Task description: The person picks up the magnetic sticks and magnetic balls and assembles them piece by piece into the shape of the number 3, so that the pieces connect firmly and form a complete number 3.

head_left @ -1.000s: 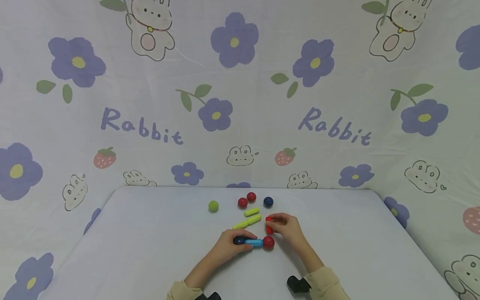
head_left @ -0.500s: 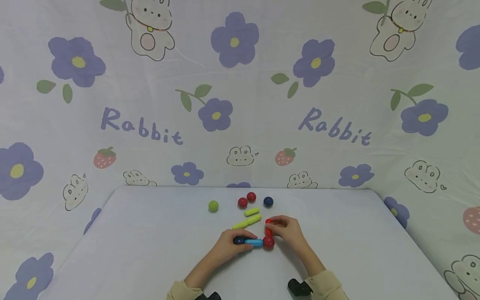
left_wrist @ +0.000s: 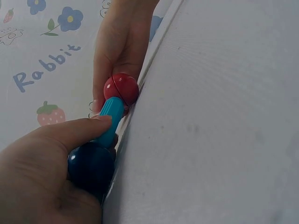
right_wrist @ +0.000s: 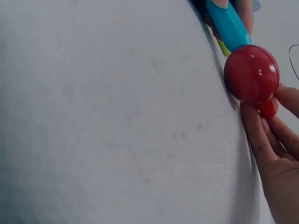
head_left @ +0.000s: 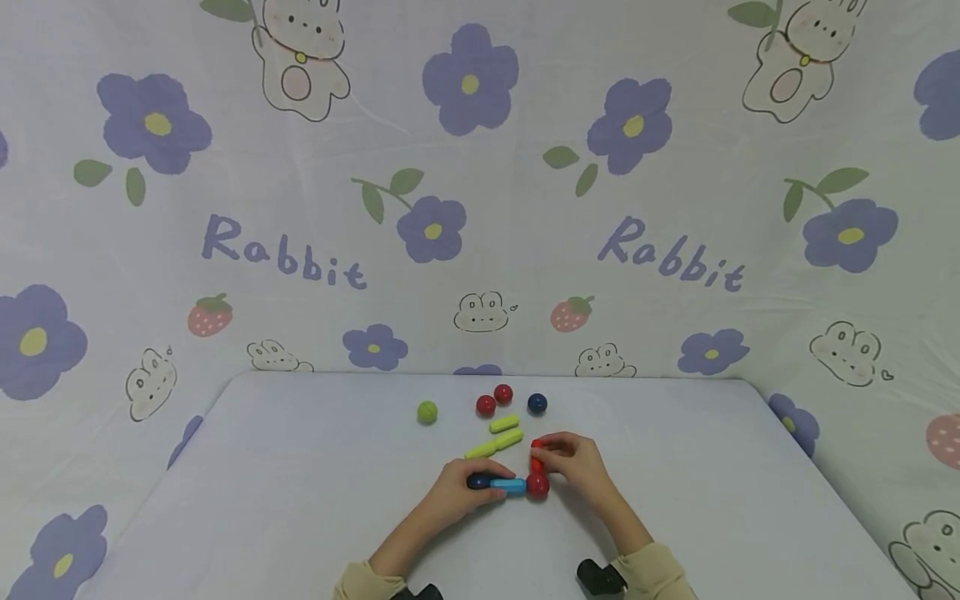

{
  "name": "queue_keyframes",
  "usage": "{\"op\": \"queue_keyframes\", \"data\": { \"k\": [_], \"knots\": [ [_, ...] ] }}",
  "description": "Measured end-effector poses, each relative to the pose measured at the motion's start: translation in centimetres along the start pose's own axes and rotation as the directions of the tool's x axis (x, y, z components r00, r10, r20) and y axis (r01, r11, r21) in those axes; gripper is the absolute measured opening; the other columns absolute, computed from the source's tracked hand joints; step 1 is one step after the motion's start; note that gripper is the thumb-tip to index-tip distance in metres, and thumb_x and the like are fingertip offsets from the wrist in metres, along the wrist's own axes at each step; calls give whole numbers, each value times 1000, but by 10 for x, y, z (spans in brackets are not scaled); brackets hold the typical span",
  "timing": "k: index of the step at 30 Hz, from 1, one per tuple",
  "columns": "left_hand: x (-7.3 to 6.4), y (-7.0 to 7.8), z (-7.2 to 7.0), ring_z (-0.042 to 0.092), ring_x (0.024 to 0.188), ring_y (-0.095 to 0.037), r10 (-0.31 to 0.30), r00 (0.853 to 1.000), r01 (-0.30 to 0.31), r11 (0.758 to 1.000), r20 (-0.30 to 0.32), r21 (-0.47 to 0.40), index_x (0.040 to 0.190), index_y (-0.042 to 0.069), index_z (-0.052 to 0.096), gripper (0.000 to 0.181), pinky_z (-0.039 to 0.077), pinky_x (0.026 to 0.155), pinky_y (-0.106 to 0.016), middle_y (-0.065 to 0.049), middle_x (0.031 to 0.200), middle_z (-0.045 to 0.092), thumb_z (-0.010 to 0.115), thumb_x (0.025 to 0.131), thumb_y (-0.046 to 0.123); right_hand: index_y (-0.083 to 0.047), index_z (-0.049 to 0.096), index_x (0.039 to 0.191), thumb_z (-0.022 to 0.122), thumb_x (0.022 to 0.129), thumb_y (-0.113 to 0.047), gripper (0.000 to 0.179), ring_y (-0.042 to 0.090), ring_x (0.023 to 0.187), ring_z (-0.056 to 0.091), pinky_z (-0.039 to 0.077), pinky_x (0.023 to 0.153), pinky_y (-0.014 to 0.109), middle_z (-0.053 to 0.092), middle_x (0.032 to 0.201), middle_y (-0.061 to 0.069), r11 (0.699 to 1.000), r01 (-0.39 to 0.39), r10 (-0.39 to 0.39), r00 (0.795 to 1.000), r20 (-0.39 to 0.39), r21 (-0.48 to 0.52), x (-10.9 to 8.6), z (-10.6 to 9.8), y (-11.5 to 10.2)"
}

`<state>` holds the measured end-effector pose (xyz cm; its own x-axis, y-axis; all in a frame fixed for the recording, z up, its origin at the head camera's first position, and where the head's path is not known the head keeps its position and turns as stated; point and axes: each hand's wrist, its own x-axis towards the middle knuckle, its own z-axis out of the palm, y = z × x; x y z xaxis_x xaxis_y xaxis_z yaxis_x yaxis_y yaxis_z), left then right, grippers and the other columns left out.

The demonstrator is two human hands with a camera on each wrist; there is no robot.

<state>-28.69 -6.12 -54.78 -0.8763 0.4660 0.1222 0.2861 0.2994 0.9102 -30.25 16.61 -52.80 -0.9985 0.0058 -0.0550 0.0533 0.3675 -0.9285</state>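
Part-hiding red rod: R hand

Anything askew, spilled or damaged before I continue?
Nothing stands out. The left hand grips the light blue rod, which meets the red ball; the right hand pinches the red rod against that ball. No spill or damage shows.

Purple word "Rabbit" printed twice on far flowered cloth: once left, once right, both sloping slightly downward. Left wrist view: one "Rabbit" readable on cloth, slanting upward to right.
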Motion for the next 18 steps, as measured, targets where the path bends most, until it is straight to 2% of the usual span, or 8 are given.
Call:
{"op": "queue_keyframes", "data": {
  "k": [4, 8, 15, 18],
  "knots": [
    [1, 1, 0, 61, 116, -11, 6, 1000, -6, 1000, 6, -13, 113, 29, 71, 29, 42, 108, -35, 9, 114, 72, 75, 85, 22, -1, 67, 113, 72, 88, -19, 31, 14, 79, 70, 59, 82, 31, 72, 96, 8, 1000, 11, -11, 1000, -3, -5, 0, 0, 1],
    [2, 3, 1, 65, 110, -14, 31, 1000, -31, 999, 2, -24, 117, 25, 70, 33, 48, 98, -23, 5, 114, 73, 76, 85, 20, -2, 68, 112, 72, 88, -20, 31, 14, 77, 69, 58, 80, 29, 72, 94, 7, 1000, 17, -17, 1000, -4, -13, 1, 0, 2],
    [4, 6, 4, 66, 106, -23, 49, 999, -49, 999, 13, 1, 118, 15, 70, 32, 51, 94, -25, -3, 115, 73, 73, 86, 12, -3, 69, 111, 73, 88, -21, 30, 12, 75, 66, 55, 74, 23, 72, 92, 6, 999, 36, -35, 999, 7, -33, 2, 1, 2],
    [5, 6, 5, 66, 103, -23, 61, 998, -62, 998, 27, 15, 116, 16, 71, 30, 51, 91, -24, -3, 113, 73, 73, 86, 12, -1, 70, 111, 71, 89, -22, 30, 13, 75, 66, 56, 74, 24, 72, 93, 8, 999, 47, -46, 999, 20, -24, 2, 1, 1]
  ]
}}
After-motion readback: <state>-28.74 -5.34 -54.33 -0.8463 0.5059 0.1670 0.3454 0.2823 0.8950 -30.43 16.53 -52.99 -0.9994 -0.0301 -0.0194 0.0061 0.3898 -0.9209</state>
